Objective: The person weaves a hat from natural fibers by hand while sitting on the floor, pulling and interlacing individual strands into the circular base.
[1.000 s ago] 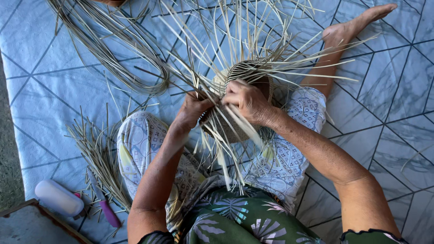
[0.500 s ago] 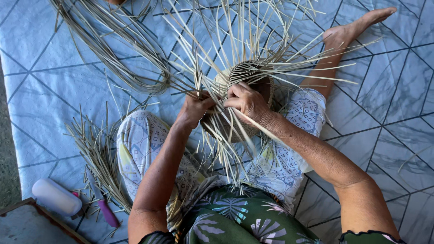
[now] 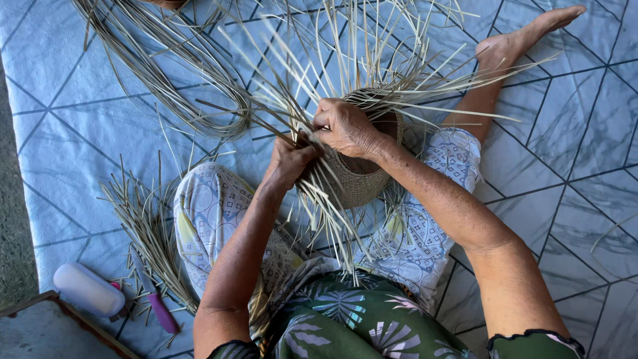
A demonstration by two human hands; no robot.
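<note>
Sitting on the tiled mat (image 3: pixel 80 133), the person cradles one half-woven basket (image 3: pixel 355 183) between the knees, the left hand (image 3: pixel 289 159) pinched shut on loose straw strands (image 3: pixel 332 213) at its near rim and the right hand (image 3: pixel 345 126) closed over the rim and the strands there. It looks light and springy, the woven wall firm enough to grip while the free ends seem thin, flexible and likely to crease, so the rim is the safest hold. I count one basket, two heaps of spare straw (image 3: pixel 166 73), one purple-handled knife (image 3: pixel 156 306) and one white bottle (image 3: pixel 86 289).
</note>
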